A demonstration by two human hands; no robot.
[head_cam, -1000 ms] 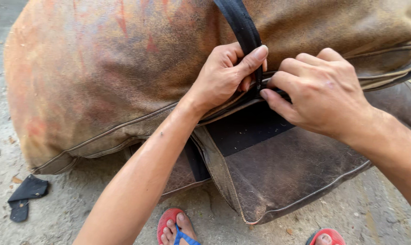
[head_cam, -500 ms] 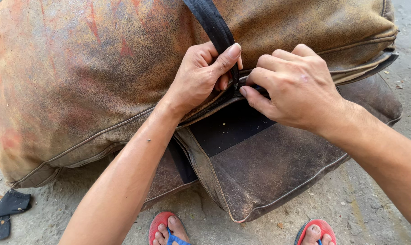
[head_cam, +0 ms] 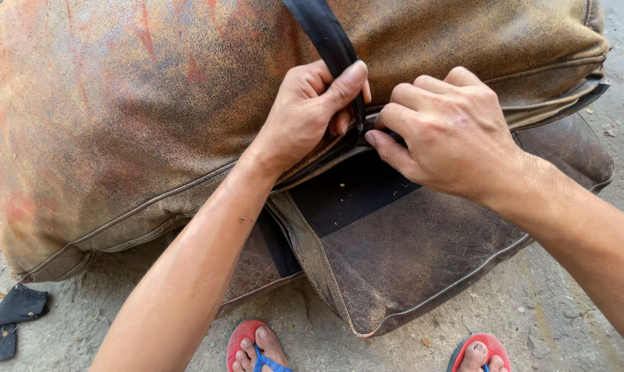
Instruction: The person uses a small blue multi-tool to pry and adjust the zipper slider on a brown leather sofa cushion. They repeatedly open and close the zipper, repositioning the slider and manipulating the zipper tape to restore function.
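From the head view I look straight down on a big worn leather cushion (head_cam: 140, 124), brown with faded red blotches, filling the upper half of the frame. My left hand (head_cam: 305, 114) sits at centre, fingers clenched around a black strap (head_cam: 325, 34) that rises to the top edge; the thumb presses the strap flat against the forefinger, which I judge keeps it taut where it meets the seam. My right hand (head_cam: 449, 131), just right of centre, is curled with its fingertips tucked into the gap between the cushion and the darker leather flap (head_cam: 408, 255) beneath it. What they pinch there is hidden, so I cannot tell whether they hold anything. The two hands are almost touching at the seam. A black fabric panel (head_cam: 346, 196) shows under them. Red sandals (head_cam: 246, 337) peek in at the bottom edge, and a black scrap (head_cam: 12, 317) lies on the concrete ground (head_cam: 573, 324) at lower left.

Against the earlier frames, both hands keep the same grips; the whole scene has slid slightly left and down.
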